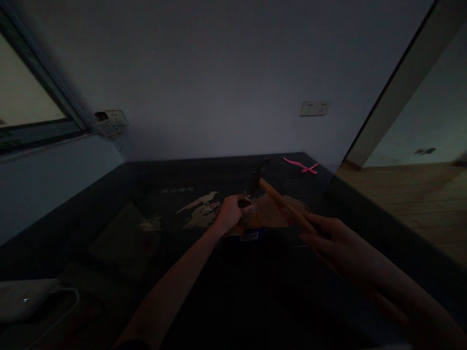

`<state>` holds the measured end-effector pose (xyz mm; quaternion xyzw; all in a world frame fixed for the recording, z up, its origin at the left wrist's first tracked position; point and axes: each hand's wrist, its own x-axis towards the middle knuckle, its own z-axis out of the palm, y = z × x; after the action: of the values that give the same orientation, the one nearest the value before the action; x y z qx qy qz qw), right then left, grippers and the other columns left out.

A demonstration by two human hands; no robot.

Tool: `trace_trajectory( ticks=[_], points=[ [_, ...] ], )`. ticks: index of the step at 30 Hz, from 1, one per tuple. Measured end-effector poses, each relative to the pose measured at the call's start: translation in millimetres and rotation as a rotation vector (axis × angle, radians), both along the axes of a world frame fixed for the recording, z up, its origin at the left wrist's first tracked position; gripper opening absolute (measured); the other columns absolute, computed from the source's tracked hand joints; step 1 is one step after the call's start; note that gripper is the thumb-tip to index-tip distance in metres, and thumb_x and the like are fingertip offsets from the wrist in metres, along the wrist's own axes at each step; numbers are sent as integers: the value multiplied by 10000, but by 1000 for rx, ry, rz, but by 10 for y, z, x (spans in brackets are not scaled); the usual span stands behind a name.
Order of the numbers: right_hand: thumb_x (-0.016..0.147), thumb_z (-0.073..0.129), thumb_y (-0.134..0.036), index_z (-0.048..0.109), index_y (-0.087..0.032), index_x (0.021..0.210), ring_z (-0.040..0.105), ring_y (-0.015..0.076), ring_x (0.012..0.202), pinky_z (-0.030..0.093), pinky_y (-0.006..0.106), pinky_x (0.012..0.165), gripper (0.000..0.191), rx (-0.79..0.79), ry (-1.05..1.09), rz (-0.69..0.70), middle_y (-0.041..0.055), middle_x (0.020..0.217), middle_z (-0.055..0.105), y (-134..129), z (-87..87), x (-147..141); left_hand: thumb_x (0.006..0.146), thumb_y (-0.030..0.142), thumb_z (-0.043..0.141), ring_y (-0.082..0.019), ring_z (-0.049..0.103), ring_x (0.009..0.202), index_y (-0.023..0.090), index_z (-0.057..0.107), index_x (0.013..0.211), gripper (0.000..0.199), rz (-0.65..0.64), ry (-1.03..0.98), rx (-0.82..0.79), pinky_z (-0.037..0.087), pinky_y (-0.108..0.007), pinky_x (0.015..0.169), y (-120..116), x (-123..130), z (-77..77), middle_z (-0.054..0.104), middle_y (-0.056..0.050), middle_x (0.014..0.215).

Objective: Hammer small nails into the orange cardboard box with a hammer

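My right hand (332, 238) is closed round the wooden handle of a claw hammer (272, 191). The hammer's dark metal head is raised up and to the left, close to my left hand (230, 213). Thumb and fingers of that left hand are pinched together over a small box (251, 236) with a blue front, a pale label and orange on top. What the pinch holds is too small and dark to make out. Just right of my left fingers, a dark-dotted, tan-orange patch (268, 214) shows partly behind the hammer handle.
The dark, glossy table (146, 175) bears a pale bird design (200, 206) and reflections. A pink ribbon (302, 166) lies at the back right. At the front left stands a white device (25, 299) with a cable. A wall with sockets (314, 108) rises behind.
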<state>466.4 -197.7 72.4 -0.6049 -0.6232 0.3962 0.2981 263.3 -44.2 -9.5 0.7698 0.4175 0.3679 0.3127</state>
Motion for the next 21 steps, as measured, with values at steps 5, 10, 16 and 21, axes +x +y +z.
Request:
trace_trajectory(
  ticks=[5, 10, 16, 21],
  points=[
    [753, 565, -338, 614, -173, 1093, 469, 112, 437, 360, 211, 380, 381, -7, -16, 22, -31, 575, 547, -12, -73, -11, 715, 173, 641, -172, 645, 774, 161, 674, 810, 101, 47, 55, 4, 489, -264, 719, -26, -4, 38, 708, -41, 835],
    [744, 597, -312, 642, -174, 1058, 558, 147, 565, 425, 219, 457, 346, 32, -4, -4, 2, 695, 622, -25, -67, -6, 716, 166, 640, -171, 646, 774, 157, 674, 801, 92, 41, 75, -10, 489, -264, 721, -55, -1, 77, 707, -44, 839],
    [710, 634, -299, 662, -177, 1051, 611, 191, 687, 486, 254, 578, 363, 56, 13, -17, 31, 795, 670, -28, -54, 12, 711, 155, 646, -165, 645, 762, 168, 676, 797, 92, 64, 75, -15, 493, -264, 725, -51, 4, 68, 710, -37, 835],
    [733, 616, -316, 651, -177, 1059, 570, 152, 555, 439, 223, 449, 355, 29, -7, -18, 8, 680, 636, -46, -127, 45, 723, 159, 631, -165, 643, 777, 173, 683, 822, 112, 26, 71, -11, 491, -259, 720, -39, -9, 49, 707, -32, 839]
  ],
)
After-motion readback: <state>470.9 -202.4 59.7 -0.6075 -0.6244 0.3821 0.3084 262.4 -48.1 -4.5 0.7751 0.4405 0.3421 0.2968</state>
